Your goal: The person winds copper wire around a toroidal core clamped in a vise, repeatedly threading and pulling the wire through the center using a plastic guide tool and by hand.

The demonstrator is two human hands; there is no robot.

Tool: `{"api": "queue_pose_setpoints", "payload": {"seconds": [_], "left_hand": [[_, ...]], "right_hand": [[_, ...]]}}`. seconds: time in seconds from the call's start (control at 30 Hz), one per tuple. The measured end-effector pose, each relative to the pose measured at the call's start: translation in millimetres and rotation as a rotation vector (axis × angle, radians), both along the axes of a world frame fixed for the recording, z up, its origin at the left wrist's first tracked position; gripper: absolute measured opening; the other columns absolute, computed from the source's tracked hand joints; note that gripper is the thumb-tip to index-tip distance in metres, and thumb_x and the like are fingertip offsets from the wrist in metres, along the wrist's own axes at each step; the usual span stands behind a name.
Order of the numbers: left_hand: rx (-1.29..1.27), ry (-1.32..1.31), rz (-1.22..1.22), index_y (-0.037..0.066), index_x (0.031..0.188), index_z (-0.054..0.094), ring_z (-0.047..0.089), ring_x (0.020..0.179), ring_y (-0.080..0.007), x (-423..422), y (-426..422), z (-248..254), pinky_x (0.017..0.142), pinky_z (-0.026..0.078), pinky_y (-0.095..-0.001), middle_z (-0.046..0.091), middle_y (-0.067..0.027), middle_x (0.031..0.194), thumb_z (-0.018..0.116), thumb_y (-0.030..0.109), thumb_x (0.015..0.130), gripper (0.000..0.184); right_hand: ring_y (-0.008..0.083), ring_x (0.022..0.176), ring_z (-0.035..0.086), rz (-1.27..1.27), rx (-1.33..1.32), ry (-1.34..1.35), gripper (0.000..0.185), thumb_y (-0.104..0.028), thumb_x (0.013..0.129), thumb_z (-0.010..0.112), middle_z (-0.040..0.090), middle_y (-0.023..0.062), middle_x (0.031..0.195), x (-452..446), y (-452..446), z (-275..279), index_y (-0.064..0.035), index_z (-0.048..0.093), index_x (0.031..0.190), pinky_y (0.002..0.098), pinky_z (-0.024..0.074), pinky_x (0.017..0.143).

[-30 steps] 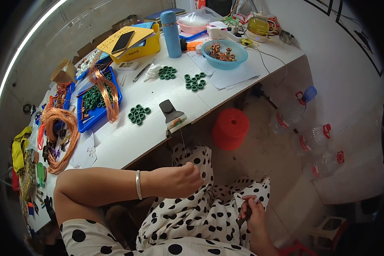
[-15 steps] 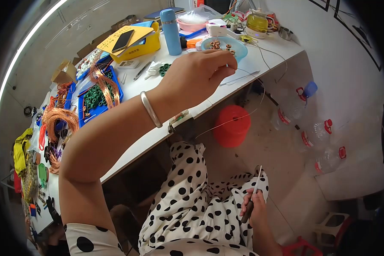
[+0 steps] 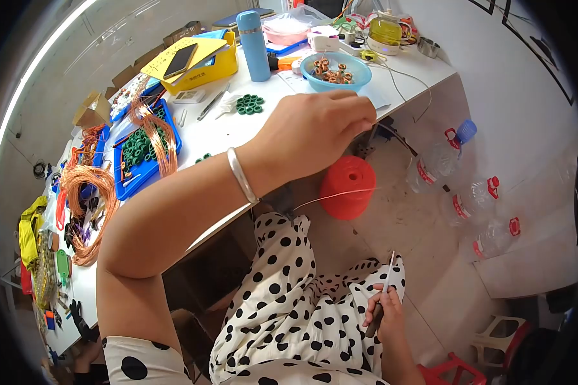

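Your left hand (image 3: 315, 131), just swung upward, hovered near the white worktop (image 3: 205, 133), fingers pinched together, seemingly on thin copper-coloured wire (image 3: 334, 194) drawn out below, while your right hand (image 3: 386, 309) clamped a dark-handled white rod (image 3: 388, 276).

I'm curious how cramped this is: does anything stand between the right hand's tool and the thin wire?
Nothing visible stands between the tool in the right hand and the thin wire; the red cylinder shows behind the wire, not in between.

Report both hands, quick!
Left hand: pinched closed; whether it holds anything can't be told.
Right hand: closed, holding a slim white-shafted, dark-handled tool.
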State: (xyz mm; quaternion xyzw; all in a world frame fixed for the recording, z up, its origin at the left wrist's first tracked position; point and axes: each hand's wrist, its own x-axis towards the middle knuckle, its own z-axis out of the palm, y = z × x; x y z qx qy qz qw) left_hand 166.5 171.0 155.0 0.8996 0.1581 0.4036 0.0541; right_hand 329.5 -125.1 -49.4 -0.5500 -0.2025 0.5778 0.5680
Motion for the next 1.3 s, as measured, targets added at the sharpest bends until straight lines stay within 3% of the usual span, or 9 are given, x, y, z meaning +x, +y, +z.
{"api": "queue_pose_setpoints", "payload": {"seconds": [0.07, 0.27, 0.43, 0.53, 0.6, 0.93, 1.07, 1.17, 1.3], "left_hand": [[0.019, -0.026, 0.005, 0.01, 0.09, 0.06, 0.063, 0.066, -0.0277, -5.6, 5.3, 3.8, 0.056, 0.05, -0.036, 0.065, -0.0058, 0.083, 0.059, 0.014, 0.088, 0.005], [-0.46, -0.351, 0.376, 0.007, 0.098, 0.061, 0.057, 0.055, -0.0129, -54.6, 80.3, -0.1, 0.051, 0.046, -0.0279, 0.064, -0.0073, 0.07, 0.057, 0.018, 0.092, 0.013], [-0.609, -0.416, 0.667, 0.002, 0.1, 0.06, 0.063, 0.06, -0.0207, -129.4, 163.3, -78.5, 0.055, 0.048, -0.0332, 0.067, -0.0107, 0.078, 0.059, 0.022, 0.09, 0.022], [-0.319, -0.135, 0.895, 0.004, 0.104, 0.058, 0.062, 0.062, -0.0204, -145.8, 166.3, -110.6, 0.056, 0.048, -0.0332, 0.065, -0.0113, 0.075, 0.056, 0.02, 0.091, 0.02], [-0.308, 0.194, 1.053, 0.004, 0.098, 0.057, 0.064, 0.071, -0.0315, -137.4, 140.2, -115.3, 0.063, 0.05, -0.0409, 0.066, -0.0176, 0.081, 0.054, 0.022, 0.091, 0.02], [-0.077, 0.486, 1.029, 0.009, 0.085, 0.055, 0.064, 0.072, -0.0324, -159.1, 112.7, -136.2, 0.061, 0.047, -0.0469, 0.065, -0.014, 0.07, 0.052, 0.019, 0.089, 0.011], [0.003, 0.563, 1.038, 0.009, 0.085, 0.056, 0.064, 0.069, -0.0315, -167.9, 106.6, -139.8, 0.058, 0.046, -0.0455, 0.063, -0.0135, 0.067, 0.052, 0.017, 0.089, 0.01], [-0.015, 0.585, 1.064, 0.008, 0.09, 0.058, 0.063, 0.066, -0.0304, -172.7, 105.1, -136.0, 0.058, 0.046, -0.0431, 0.062, -0.0146, 0.066, 0.052, 0.016, 0.089, 0.01], [-0.45, 0.047, 0.996, 0.007, 0.096, 0.061, 0.063, 0.071, -0.0281, -166.1, 106.1, -125.3, 0.064, 0.047, -0.0376, 0.066, -0.0142, 0.075, 0.057, 0.017, 0.087, 0.014]], "right_hand": [[0.0131, 0.049, 0.05, 0.026, 0.006, 0.0, 0.03, -0.026, 0.101, 0.037, 0.052, 0.0074, 0.074, -0.7, 0.7, -0.9, -0.0023, 0.042, 0.119, 0.0268, 0.0478, 0.044], [0.0105, 0.048, 0.05, 0.141, -0.012, -0.08, 0.033, -0.022, 0.101, 0.038, 0.056, 0.0089, 0.077, -6.7, 9.7, 12.8, -0.0033, 0.04, 0.127, 0.024, 0.0454, 0.045], [0.0075, 0.048, 0.048, 0.277, 0.168, -0.298, 0.039, -0.014, 0.099, 0.043, 0.058, 0.0077, 0.077, -25.8, 32.1, 43.0, -0.005, 0.037, 0.136, 0.0217, 0.0422, 0.046], [0.0068, 0.048, 0.048, 0.361, 0.222, -0.439, 0.041, -0.012, 0.098, 0.045, 0.057, 0.0064, 0.076, -37.1, 55.5, 59.9, -0.006, 0.036, 0.138, 0.0209, 0.0417, 0.047], [0.0063, 0.048, 0.047, 0.412, 0.325, -0.544, 0.042, -0.012, 0.097, 0.047, 0.057, 0.0047, 0.075, -45.2, 78.9, 69.8, -0.008, 0.038, 0.138, 0.0206, 0.0417, 0.048], [0.0044, 0.049, 0.047, 0.519, 0.389, -0.667, 0.044, -0.012, 0.096, 0.051, 0.056, 0.0008, 0.072, -80.3, 155.9, 91.8, -0.0132, 0.043, 0.139, 0.0201, 0.042, 0.049], [0.0042, 0.048, 0.045, 0.492, 0.345, -0.506, 0.043, -0.011, 0.097, 0.049, 0.055, 0.0001, 0.07, -95.7, 174.0, 112.1, -0.0126, 0.042, 0.139, 0.0195, 0.0411, 0.048], [0.004, 0.049, 0.045, 0.533, 0.149, -0.118, 0.043, -0.01, 0.097, 0.048, 0.053, -0.0007, 0.069, -90.4, 165.5, 117.7, -0.0122, 0.041, 0.14, 0.0188, 0.0401, 0.047], [0.0037, 0.048, 0.043, 0.481, 0.183, -0.232, 0.044, -0.009, 0.097, 0.047, 0.052, -0.0015, 0.069, -84.4, 123.6, 98.1, -0.0101, 0.04, 0.141, 0.0185, 0.0393, 0.046]]}}
